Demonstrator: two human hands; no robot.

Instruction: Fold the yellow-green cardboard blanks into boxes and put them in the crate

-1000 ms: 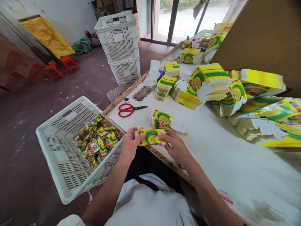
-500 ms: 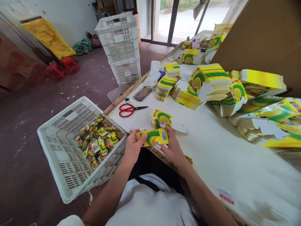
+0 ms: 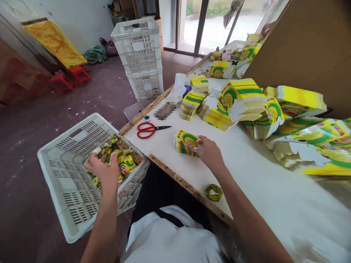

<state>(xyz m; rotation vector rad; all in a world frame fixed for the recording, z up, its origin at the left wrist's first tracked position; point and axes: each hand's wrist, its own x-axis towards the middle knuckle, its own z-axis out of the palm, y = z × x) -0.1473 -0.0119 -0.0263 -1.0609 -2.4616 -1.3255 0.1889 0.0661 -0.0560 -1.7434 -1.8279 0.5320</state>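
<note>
My left hand point(image 3: 103, 171) reaches into the white slotted crate point(image 3: 59, 157) on the floor at my left. Its fingers are curled around a small yellow-green folded box on top of the pile of folded boxes point(image 3: 124, 160). My right hand point(image 3: 210, 153) rests on the white table point(image 3: 255, 190). Its fingertips pinch the right edge of the top card of a small stack of flat yellow-green cartons point(image 3: 185, 141).
Red scissors point(image 3: 149, 128) and a small blue-white roll point(image 3: 147, 117) lie near the table's left edge. A green tape ring point(image 3: 213, 191) sits by the front edge. Large heaps of flat cartons point(image 3: 241, 98) fill the back, beside a brown cardboard box point(image 3: 301, 47). Stacked white crates point(image 3: 141, 54) stand on the floor.
Both hands held one yellow box together at the table edge. My left hand has now swung down-left into the crate, and my right hand has moved up to the carton stack.
</note>
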